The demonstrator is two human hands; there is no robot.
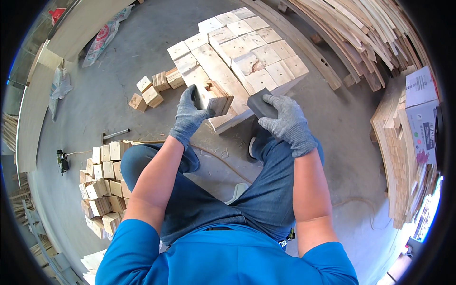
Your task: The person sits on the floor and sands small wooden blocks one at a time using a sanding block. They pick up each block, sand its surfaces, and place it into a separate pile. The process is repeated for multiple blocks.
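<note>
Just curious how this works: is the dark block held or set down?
Held: the gloved right hand grips the dark block by one side.

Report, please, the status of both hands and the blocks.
Left hand gripping wooden block; right hand gripping dark block; the two blocks apart; stacked blocks just beyond.

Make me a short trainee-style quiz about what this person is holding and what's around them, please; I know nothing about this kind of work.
1. Multiple choice: what does the right grip hold?
A) a hammer
B) a dark grey rectangular block
C) a paintbrush

2. True or false: the left grip holds a metal pipe.

3. Where is it: on which side of the picture does the printed carton show?

Key:
1. B
2. False; it holds a wooden block.
3. The right side.
</note>
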